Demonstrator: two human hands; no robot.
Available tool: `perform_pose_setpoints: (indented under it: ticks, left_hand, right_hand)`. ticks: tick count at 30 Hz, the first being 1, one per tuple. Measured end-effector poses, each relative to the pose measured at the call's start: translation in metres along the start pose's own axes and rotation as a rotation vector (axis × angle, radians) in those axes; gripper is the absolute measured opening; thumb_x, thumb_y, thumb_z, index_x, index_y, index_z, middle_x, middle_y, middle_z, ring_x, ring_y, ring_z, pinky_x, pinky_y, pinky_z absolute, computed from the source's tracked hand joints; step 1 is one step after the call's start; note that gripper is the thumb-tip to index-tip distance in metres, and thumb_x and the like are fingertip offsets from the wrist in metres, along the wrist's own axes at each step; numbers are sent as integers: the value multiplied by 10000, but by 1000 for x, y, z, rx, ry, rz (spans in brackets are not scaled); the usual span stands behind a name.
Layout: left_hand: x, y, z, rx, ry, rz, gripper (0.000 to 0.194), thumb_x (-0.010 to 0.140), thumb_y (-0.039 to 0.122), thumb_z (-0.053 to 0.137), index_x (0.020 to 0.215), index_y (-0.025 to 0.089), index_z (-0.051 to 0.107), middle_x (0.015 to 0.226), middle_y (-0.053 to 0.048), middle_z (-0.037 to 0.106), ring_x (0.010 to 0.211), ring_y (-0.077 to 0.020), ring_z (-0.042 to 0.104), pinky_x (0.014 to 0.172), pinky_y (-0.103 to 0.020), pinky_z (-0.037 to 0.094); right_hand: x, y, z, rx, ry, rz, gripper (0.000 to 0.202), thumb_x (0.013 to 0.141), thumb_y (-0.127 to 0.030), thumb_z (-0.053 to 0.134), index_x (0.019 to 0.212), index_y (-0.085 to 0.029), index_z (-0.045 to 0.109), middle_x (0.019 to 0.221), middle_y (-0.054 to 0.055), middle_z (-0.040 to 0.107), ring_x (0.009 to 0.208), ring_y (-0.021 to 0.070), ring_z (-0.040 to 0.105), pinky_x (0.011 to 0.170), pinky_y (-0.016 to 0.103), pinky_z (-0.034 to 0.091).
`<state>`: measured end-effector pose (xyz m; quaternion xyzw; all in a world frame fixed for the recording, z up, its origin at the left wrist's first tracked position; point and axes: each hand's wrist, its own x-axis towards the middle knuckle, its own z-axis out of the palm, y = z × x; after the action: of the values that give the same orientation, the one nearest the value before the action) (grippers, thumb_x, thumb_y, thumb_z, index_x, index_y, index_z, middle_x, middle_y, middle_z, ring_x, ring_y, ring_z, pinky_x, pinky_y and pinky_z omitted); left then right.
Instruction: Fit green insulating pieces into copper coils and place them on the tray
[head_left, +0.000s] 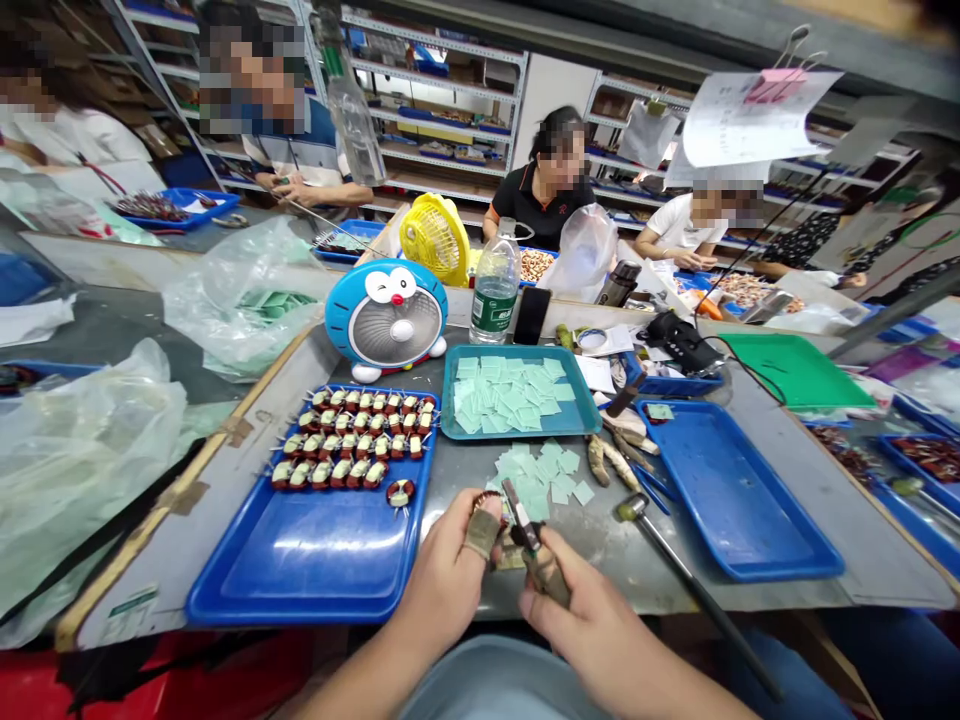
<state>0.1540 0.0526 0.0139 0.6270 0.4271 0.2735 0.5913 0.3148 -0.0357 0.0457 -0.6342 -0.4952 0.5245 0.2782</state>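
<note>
My left hand point(448, 565) is closed at the front middle of the bench, pinching a copper-wound ring coil point(487, 496) that its fingers partly hide. A khaki wrap point(481, 535) covers its thumb. Close on the right, my right hand point(581, 600) is closed around a small hand tool point(520, 510) with a dark, flat shaft; its grip is hidden, so the exact kind is unclear. Just beyond both hands lie loose pale green square sheets point(536, 475). To the left, a blue tray point(315, 560) carries rows of wound coils point(352, 430) with pale pads.
A teal tray point(448, 425) holds more green squares. A blue cartoon fan point(390, 315) and water bottle point(495, 290) stand behind. At right are a blue tray point(750, 490) with one coil and a long metal rod point(690, 580). Co-workers point(544, 190) sit across the bench.
</note>
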Motion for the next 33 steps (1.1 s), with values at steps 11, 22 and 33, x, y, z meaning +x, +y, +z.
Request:
perform_pose_setpoints:
  ticks: [11, 22, 33]
  left_hand:
    - [6, 11, -6, 105, 42, 105, 328, 1047, 491, 372, 1021, 222, 559, 829, -4, 642, 784, -189, 607, 718, -285, 425]
    - [5, 15, -12, 131, 91, 143, 338, 1048, 493, 369, 1001, 210, 547, 814, -10, 631, 763, -190, 606, 709, -297, 420]
    - [-3, 26, -18, 174, 188, 193, 312, 1045, 474, 399, 1004, 216, 570, 848, -15, 671, 770, -189, 635, 720, -301, 428]
  right_hand:
    - [7, 0, 9, -228, 83, -17, 555, 919, -297, 538, 1437, -149, 407, 1296, 139, 640, 1172, 278, 598, 1018, 423, 428]
    - [18, 4, 10, -320, 114, -114, 422, 956, -293, 491, 1363, -180, 473, 1142, 98, 680, 1047, 252, 630, 918, 379, 451]
    - [28, 11, 24, -516, 282, -272, 277, 960, -261, 444, 1220, -175, 482, 938, 70, 664, 845, 229, 630, 753, 344, 448]
